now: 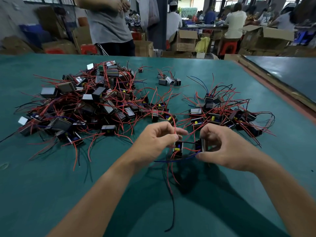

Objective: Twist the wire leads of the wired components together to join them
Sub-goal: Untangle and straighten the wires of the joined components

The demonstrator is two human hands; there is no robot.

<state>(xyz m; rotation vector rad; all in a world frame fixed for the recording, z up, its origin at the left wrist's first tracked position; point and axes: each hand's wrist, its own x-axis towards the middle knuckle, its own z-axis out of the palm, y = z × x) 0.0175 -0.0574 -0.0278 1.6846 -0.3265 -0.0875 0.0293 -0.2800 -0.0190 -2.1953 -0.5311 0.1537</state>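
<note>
Above the green table, my left hand [157, 139] pinches a red wire lead [174, 124] and holds a small black component with a yellow part [178, 150]. My right hand [220, 147] grips a second black component with a metal side [201, 145] right beside the first. Its thumb and fingers pinch a blue lead [179, 159]. Red and black leads [171, 190] hang from both components down toward me.
A large heap of the same wired components [89, 103] lies at the left, a smaller heap [222, 113] at the right, and a few loose ones [168, 80] farther back. A person [109, 23] stands at the table's far edge [68, 54]. Cardboard boxes and seated workers fill the background.
</note>
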